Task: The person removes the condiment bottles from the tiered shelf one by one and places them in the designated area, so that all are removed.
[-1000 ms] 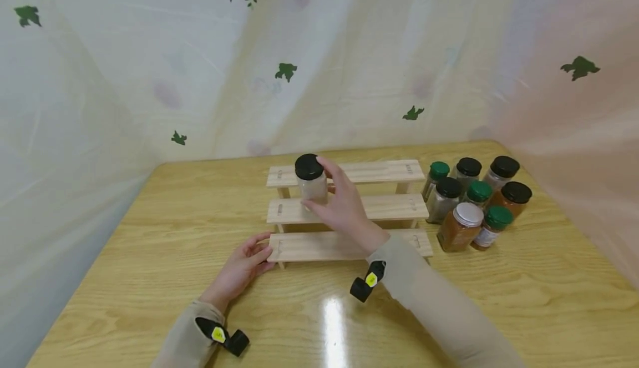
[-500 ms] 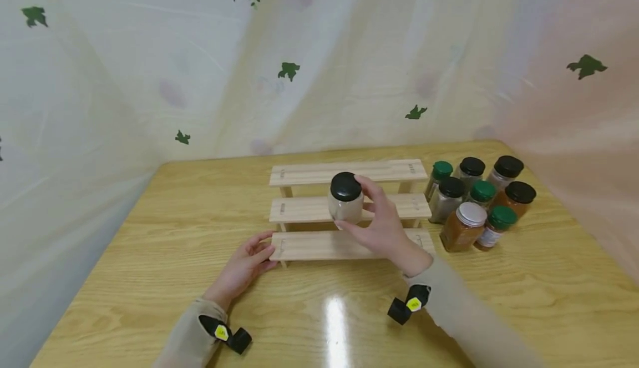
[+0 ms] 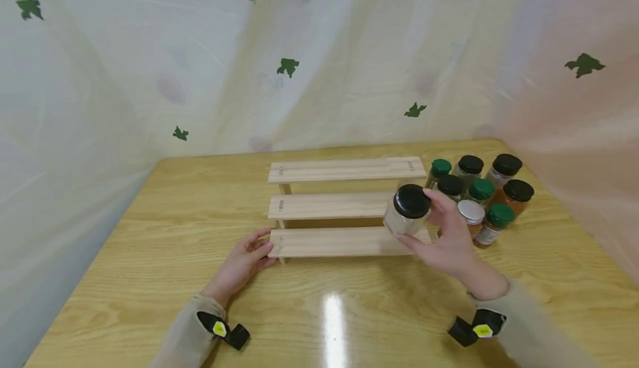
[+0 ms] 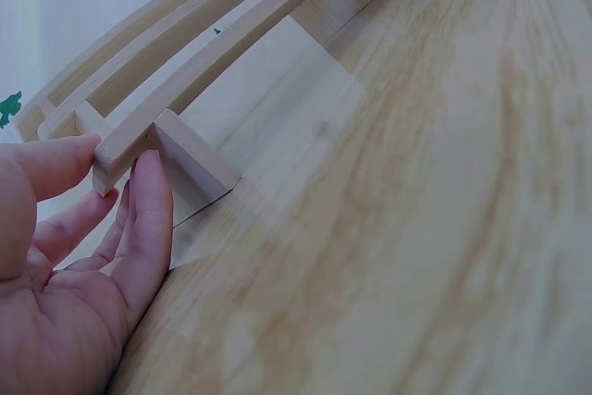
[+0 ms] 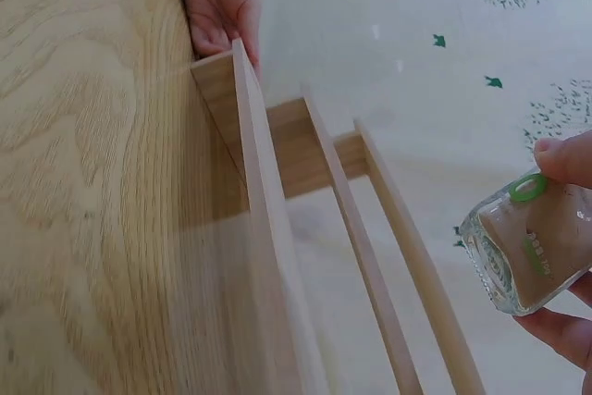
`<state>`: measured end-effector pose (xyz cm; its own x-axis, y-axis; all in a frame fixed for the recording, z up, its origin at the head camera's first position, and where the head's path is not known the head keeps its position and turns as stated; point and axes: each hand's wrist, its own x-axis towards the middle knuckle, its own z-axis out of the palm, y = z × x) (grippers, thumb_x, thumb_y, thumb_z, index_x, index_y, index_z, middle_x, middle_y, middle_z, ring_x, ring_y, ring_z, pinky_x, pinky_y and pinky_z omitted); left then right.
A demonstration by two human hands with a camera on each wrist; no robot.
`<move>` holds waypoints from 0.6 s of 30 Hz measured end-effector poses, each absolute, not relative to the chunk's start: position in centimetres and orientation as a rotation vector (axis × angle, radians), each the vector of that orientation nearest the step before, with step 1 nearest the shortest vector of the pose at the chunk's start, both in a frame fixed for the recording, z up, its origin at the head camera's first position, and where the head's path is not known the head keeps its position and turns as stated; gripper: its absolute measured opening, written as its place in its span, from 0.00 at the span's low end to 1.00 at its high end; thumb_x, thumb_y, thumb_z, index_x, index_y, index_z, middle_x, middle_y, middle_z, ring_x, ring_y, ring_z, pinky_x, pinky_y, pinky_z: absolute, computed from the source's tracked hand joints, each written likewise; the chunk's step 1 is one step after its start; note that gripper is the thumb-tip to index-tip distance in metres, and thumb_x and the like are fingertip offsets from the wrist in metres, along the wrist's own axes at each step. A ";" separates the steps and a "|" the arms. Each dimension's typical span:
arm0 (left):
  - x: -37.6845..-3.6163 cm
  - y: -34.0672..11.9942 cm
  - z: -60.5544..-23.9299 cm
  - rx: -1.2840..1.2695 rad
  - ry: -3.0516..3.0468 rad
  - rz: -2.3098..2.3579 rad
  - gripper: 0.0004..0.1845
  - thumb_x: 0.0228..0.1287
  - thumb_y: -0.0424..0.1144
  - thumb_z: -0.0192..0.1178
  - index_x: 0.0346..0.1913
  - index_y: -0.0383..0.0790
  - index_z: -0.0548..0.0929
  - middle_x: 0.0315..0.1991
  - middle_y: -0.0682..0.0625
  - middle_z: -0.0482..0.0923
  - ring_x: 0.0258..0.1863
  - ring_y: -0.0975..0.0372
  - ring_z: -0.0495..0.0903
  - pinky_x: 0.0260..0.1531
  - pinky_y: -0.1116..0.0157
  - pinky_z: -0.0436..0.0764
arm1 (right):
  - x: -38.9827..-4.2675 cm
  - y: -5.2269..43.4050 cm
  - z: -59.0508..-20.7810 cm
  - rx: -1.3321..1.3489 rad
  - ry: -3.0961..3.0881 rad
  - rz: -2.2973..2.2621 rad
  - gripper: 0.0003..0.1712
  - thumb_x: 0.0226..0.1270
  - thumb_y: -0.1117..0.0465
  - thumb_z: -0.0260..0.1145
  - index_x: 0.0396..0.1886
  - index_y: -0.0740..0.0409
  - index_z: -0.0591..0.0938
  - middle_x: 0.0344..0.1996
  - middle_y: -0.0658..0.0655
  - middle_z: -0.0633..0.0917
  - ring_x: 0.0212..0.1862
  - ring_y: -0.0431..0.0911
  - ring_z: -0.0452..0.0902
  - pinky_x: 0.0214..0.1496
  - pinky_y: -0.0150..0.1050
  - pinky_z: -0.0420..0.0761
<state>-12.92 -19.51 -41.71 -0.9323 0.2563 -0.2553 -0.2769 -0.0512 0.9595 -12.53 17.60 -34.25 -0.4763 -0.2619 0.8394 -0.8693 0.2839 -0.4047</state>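
A three-tier wooden rack stands on the table, its shelves bare. At the left end of its lowest shelf my left hand pinches the board; the left wrist view shows thumb and fingers about the corner. My right hand grips a glass spice jar with a black lid, held tilted above the right end of the rack. In the right wrist view the jar shows pale powder and a green-and-white label. Most of my right hand lies outside that view.
Several spice jars with green lids, black lids and a silver lid stand grouped right of the rack. A patterned curtain hangs behind the wooden table.
My right hand has carried the black-lidded jar from the rack's left side, above the upper shelves, to its right end and nearer me. My left hand keeps its place on the lowest shelf.
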 end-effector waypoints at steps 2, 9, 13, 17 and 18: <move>-12.9 -19.6 -41.7 -0.027 1.878 2.043 0.27 0.72 0.30 0.45 0.70 0.29 0.52 0.48 0.49 0.71 0.42 0.69 0.78 0.44 0.73 0.80 | -12.3 18.5 -34.2 1.033 -1.877 1.190 0.45 0.59 0.47 0.66 0.56 0.80 0.58 0.58 0.40 0.73 0.55 0.30 0.73 0.52 0.19 0.73; -12.9 -19.6 -41.7 -0.029 1.876 2.041 0.28 0.72 0.31 0.46 0.70 0.28 0.52 0.47 0.50 0.71 0.42 0.69 0.77 0.44 0.73 0.80 | -11.4 21.8 -34.3 0.982 -1.887 1.090 0.47 0.58 0.44 0.67 0.53 0.81 0.59 0.58 0.41 0.73 0.53 0.28 0.74 0.49 0.16 0.72; -12.9 -19.6 -41.7 -0.030 1.878 2.043 0.28 0.72 0.31 0.47 0.70 0.28 0.52 0.47 0.50 0.71 0.42 0.69 0.77 0.44 0.73 0.80 | -11.0 23.5 -34.0 0.950 -1.856 1.112 0.49 0.55 0.44 0.69 0.52 0.83 0.60 0.54 0.41 0.77 0.50 0.28 0.75 0.45 0.14 0.72; -12.9 -19.6 -41.7 -0.031 1.876 2.051 0.28 0.72 0.31 0.47 0.70 0.28 0.52 0.47 0.51 0.72 0.41 0.69 0.78 0.44 0.73 0.80 | -10.4 25.1 -33.2 0.878 -1.814 1.172 0.48 0.52 0.46 0.72 0.53 0.80 0.60 0.52 0.43 0.80 0.51 0.31 0.76 0.46 0.15 0.73; -12.9 -19.6 -41.7 -0.032 1.874 2.054 0.28 0.72 0.31 0.47 0.70 0.28 0.52 0.47 0.51 0.72 0.41 0.69 0.78 0.44 0.73 0.80 | -10.2 25.6 -33.0 0.861 -1.809 1.175 0.47 0.52 0.46 0.72 0.53 0.79 0.60 0.52 0.43 0.80 0.52 0.32 0.76 0.47 0.15 0.73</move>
